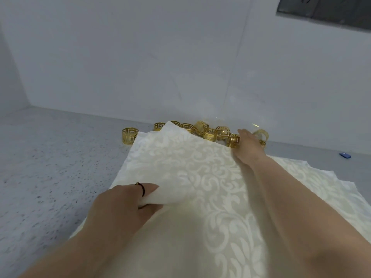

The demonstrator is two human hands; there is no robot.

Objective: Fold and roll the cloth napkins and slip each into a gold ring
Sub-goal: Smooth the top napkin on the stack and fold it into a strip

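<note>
We see a cream damask napkin (192, 177) spread across the speckled grey desk (50, 167), lying on top of more napkins (313, 177) whose edges jut out to the right. Our left hand (122, 205) pinches the napkin's left edge, with the cloth bunched and lifted between thumb and fingers; a thin dark band (142, 188) sits on one finger. Our right hand (250, 146) reaches to the far right corner of the napkin, fingers straight and relaxed, resting at the cloth's edge just beside the gold rings (210, 132); it grasps nothing that we can make out. The rings cluster along the far edge of the cloth, close to the white wall (140, 57), and one ring (129, 135) stands apart at the far left corner. The napkin's far corner lifts slightly over the rings behind it. To the left of the cloth the desk runs wide toward the side wall. On the right, past the napkin edges, a small blue object (345, 155) lies on the desk.
</note>
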